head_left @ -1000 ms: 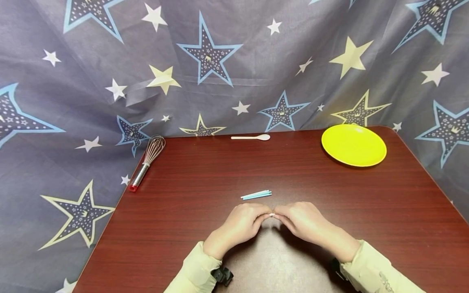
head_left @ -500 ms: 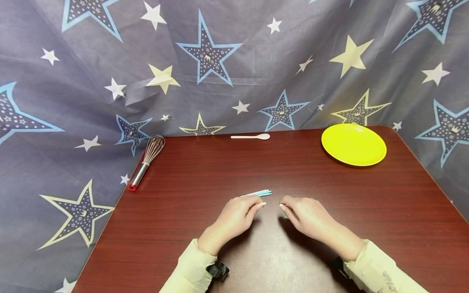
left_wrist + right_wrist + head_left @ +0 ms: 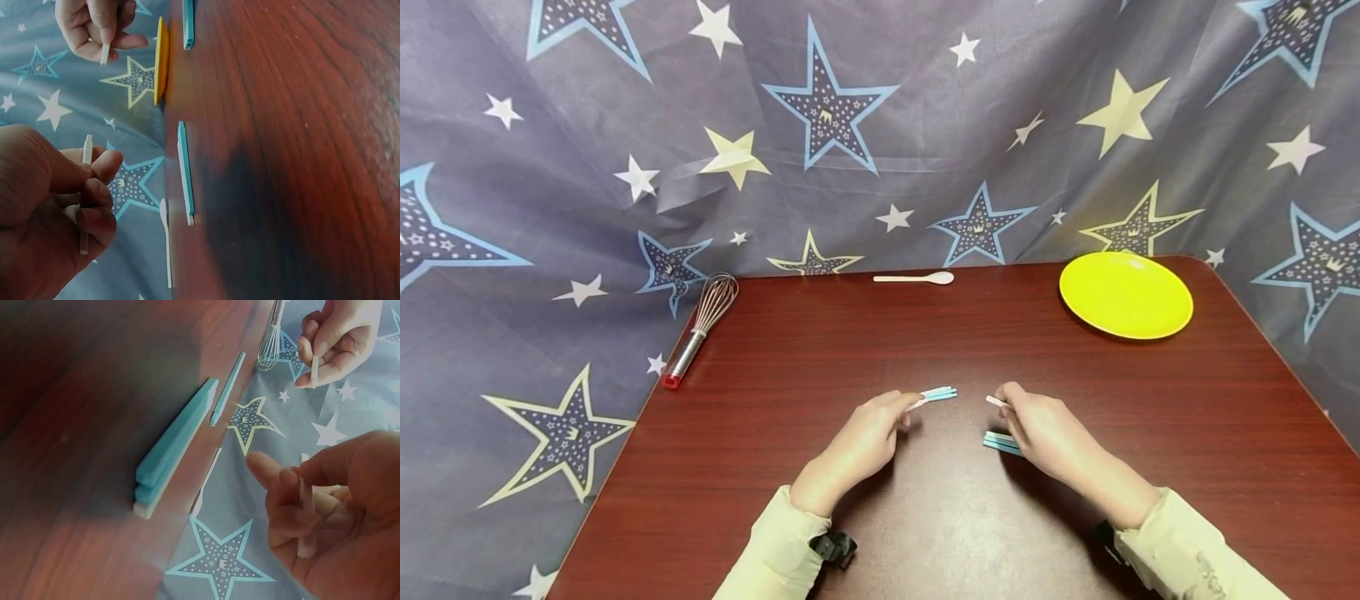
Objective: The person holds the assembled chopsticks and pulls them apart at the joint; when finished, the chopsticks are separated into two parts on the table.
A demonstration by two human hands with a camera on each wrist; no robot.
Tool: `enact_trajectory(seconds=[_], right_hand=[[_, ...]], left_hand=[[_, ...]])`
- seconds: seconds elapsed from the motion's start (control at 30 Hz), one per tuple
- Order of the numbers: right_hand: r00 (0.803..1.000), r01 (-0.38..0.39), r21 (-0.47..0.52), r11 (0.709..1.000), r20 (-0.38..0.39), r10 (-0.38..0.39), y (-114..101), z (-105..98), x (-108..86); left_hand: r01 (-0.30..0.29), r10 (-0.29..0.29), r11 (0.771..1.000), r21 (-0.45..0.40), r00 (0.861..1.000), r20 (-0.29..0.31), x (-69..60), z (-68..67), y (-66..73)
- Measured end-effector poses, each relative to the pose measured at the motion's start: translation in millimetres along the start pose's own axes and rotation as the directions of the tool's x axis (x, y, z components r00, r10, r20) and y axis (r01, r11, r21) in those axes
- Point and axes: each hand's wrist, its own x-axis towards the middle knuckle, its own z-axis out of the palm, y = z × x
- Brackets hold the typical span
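My left hand (image 3: 856,442) pinches a short, slim white stick (image 3: 87,150) between thumb and fingers, and its narrower tip shows in the left wrist view. Likewise my right hand (image 3: 1047,429) pinches another short white stick (image 3: 996,402). The hands are apart, both raised over the table. Just beyond the left fingertips lies a small bundle of light blue and white sticks (image 3: 942,394). A second bundle of blue and white sticks (image 3: 175,447) lies below the right hand, which partly covers it in the head view.
On the brown table (image 3: 790,358), a whisk (image 3: 702,332) lies along the left edge. A white spoon (image 3: 917,278) rests at the back edge, and a yellow plate (image 3: 1126,295) stands at the back right. A star-patterned curtain (image 3: 880,125) hangs behind.
My hands were meeting at a white piece between their fingertips. They have drawn apart and away from me, each with a white stick. The bundle under the right hand has come into view.
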Motion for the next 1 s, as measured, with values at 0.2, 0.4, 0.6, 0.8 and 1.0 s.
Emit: enact_trajectory(seconds=[0.2, 0.4, 0.6, 0.8, 1.0], right_hand=[[0.997, -0.057, -0.001, 0.998, 0.054, 0.057, 3, -4, -1.9], [0.994, -0.078, 0.004, 0.997, 0.077, 0.077, 5, -5, -2.5], [0.985, -0.134, -0.026, 0.991, 0.105, 0.136, 9, -5, -3.0], [0.991, -0.107, -0.023, 0.994, 0.084, 0.108, 11, -4, -6.1], [0.988, -0.111, -0.042, 0.993, 0.108, 0.115, 12, -7, -7.3]], left_hand=[[0.098, -0.099, 0.994, -0.037, 0.995, -0.019, 0.8, -2.7, -5.0], [0.179, -0.179, 0.984, -0.008, 0.983, -0.048, 2.9, -5.4, -11.0], [0.209, -0.210, 0.975, -0.073, 0.978, -0.003, 9.8, -6.7, -18.3], [0.190, -0.191, 0.981, -0.038, 0.982, -0.005, 17.6, -4.3, -24.5], [0.208, -0.208, 0.978, -0.019, 0.978, 0.001, 25.4, -1.5, -32.0]])
